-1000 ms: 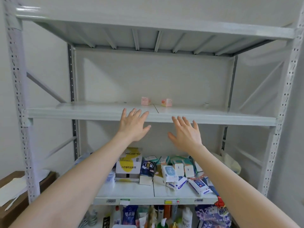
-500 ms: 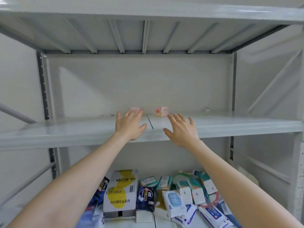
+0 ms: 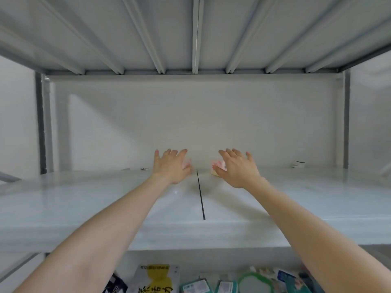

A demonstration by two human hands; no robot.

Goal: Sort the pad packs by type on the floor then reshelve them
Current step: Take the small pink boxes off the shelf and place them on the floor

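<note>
Two small pink pad packs stand near the back of a grey metal shelf [image 3: 105, 208], one on each side of its dark centre seam. My left hand [image 3: 171, 167] reaches over the shelf with fingers spread, covering most of the left pink pack [image 3: 187, 162]. My right hand [image 3: 237, 169], fingers also spread, is right in front of the right pink pack [image 3: 218, 164]. Neither hand grips anything. Whether the fingers touch the packs is hidden.
The ribbed underside of the upper shelf [image 3: 196, 34] hangs close overhead. A small scrap [image 3: 297, 163] lies at the back right. On the shelf below sit a yellow-and-white box [image 3: 156, 278] and several blue and green packs [image 3: 254, 281].
Both hands have reached deeper over the shelf, from its front edge to the two pink packs at the back. The view has moved closer and higher.
</note>
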